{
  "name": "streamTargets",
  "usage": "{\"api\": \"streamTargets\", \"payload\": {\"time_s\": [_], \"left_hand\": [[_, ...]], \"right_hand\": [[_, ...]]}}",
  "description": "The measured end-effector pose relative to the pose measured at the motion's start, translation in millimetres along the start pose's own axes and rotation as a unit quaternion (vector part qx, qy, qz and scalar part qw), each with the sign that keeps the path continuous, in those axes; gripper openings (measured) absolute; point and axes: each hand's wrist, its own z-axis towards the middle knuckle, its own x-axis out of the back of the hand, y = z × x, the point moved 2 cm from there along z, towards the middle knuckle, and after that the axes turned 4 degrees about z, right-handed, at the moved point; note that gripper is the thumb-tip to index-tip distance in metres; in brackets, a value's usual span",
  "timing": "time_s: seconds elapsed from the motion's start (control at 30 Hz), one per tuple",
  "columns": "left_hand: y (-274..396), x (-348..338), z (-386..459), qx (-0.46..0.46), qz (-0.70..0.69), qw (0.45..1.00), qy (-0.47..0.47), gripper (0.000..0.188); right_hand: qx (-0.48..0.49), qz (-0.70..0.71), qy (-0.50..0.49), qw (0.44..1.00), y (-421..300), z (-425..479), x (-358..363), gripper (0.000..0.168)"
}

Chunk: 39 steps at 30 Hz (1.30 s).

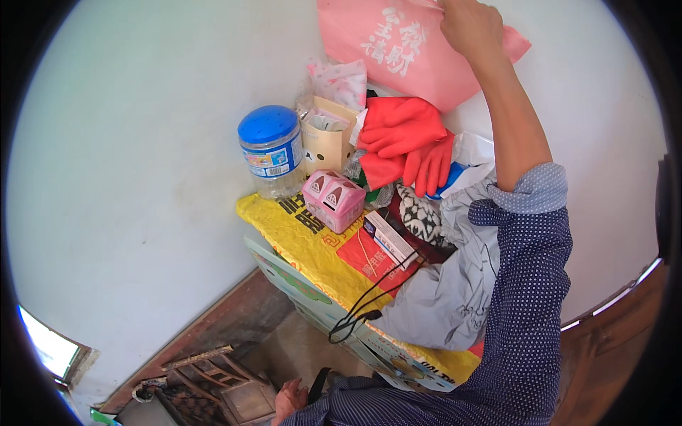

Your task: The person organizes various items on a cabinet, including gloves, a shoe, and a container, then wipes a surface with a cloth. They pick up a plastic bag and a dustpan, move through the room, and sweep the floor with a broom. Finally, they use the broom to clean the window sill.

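At the top of the view my right hand [473, 26] grips the upper edge of a pink bag [397, 48] with white characters, holding it up against the wall. Just below the bag, red rubber gloves [402, 128] lie on the heap. My left hand [290, 398] hangs low near the bottom edge, beside a black strap [319, 384]; its fingers are partly hidden, and I cannot tell whether it holds anything. Before me a yellow printed sheet [298, 234] covers a cabinet, bearing a pink house-shaped box [334, 201] and a small white carton [390, 239].
A clear jar with a blue lid [269, 139] and a cream paper box [329, 141] stand by the wall. A grey plastic bag [442, 303], a black cord [356, 314] and patterned fabric [420, 213] lie at the right. A wooden chair [224, 381] stands lower left.
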Motion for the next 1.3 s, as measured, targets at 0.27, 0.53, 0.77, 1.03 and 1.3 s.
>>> {"api": "streamTargets", "payload": {"time_s": [0.27, 0.53, 0.77, 1.03, 1.3], "left_hand": [[15, -3, 20, 0.02, 0.002, 1.0, -0.01, 0.04], [18, -8, 5, 0.102, 0.011, 0.994, -0.023, 0.04], [9, -14, 5, 0.091, 0.033, 0.995, -0.013, 0.036], [8, -8, 14, 0.073, 0.041, 0.996, -0.022, 0.037], [2, -9, 10, 0.098, 0.013, 0.995, -0.026, 0.038]], "right_hand": [[0.058, -0.085, 0.362, 0.927, -6, 32, -89, 0.062], [0.153, -0.002, 0.195, 0.969, -21, 23, -165, 0.075], [-0.045, -0.032, 0.4, 0.915, -6, 22, -136, 0.092], [-0.095, -0.078, 0.518, 0.847, 38, 16, -132, 0.07], [-0.145, -0.179, 0.455, 0.86, 73, 16, -97, 0.08]]}}
